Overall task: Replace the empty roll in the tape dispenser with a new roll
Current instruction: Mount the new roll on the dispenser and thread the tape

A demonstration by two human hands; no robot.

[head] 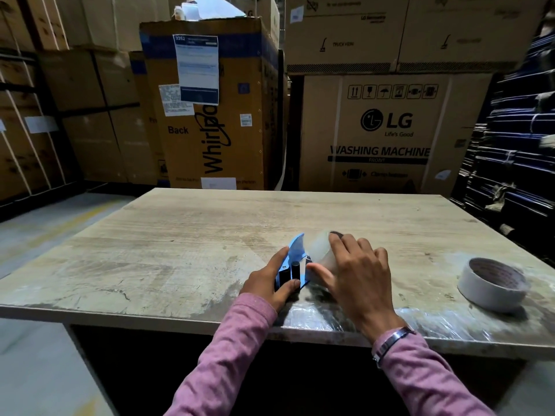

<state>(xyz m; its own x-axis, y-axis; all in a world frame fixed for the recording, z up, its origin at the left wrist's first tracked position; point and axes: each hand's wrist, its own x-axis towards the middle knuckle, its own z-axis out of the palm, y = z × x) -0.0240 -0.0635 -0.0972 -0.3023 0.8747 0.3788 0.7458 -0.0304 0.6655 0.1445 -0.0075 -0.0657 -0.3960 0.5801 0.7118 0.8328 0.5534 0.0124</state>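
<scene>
A blue tape dispenser [295, 250] with black rollers lies on the wooden table [195, 235] near its front edge. My left hand [271, 280] grips the dispenser's near end, thumb and fingers round its black part. My right hand [357, 271] holds a pale, translucent tape roll [321, 250] right beside the dispenser's right side, with my fingers curled over it. A second roll [492, 283], whitish with a brown core, lies flat on the table at the right, apart from both hands.
Large cardboard appliance boxes [375, 130] stand stacked behind the table. Dark bundled stacks [516, 151] rise at the right. Clear plastic film [330, 316] covers the table's front edge. Grey floor [45, 235] lies to the left.
</scene>
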